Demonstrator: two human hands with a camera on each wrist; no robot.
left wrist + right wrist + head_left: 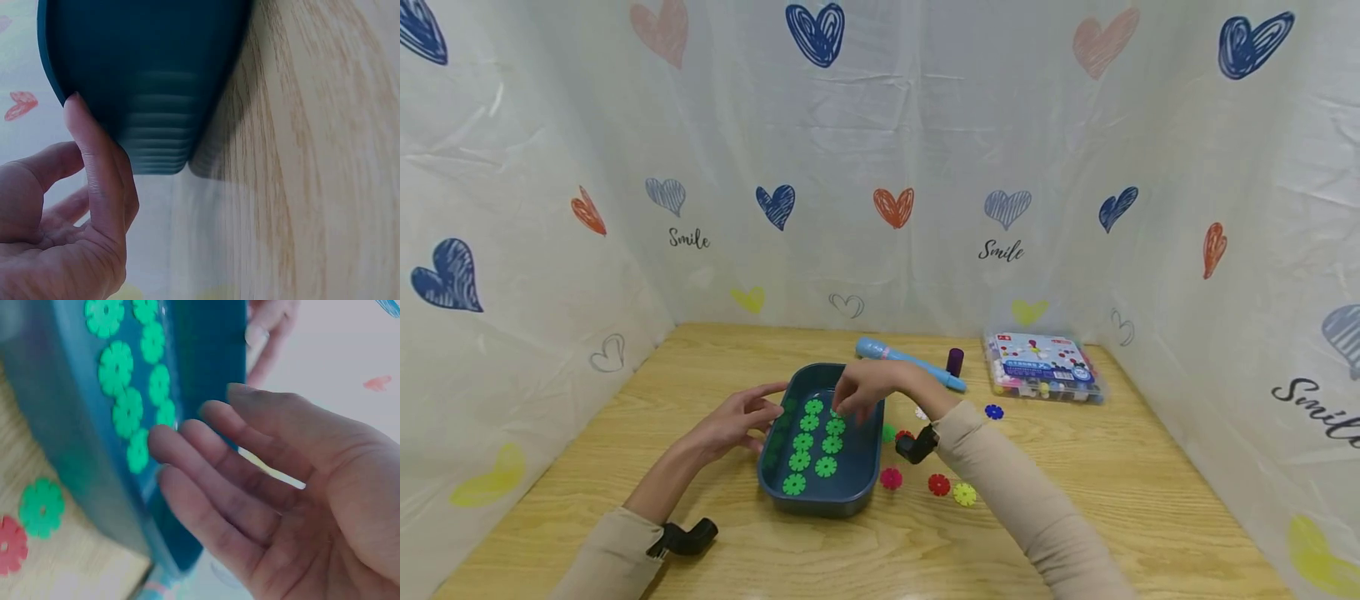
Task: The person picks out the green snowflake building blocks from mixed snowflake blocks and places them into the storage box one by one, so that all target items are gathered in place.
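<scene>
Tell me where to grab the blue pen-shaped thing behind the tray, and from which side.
Take the blue pen-shaped thing around its slim middle, coming from above with fingers across its width. It lies flat on the table, angled, with its thick rounded end to the left. A purple cap stands close by its thin right end, so the middle seems clearer.

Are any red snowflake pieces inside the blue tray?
No. The blue tray holds only green snowflake pieces; the red snowflake pieces lie on the table beside it.

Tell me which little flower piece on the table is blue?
The blue flower piece lies alone on the table between the teal tray and the clear plastic box. The other loose ones are red, pink, yellow or green.
</scene>
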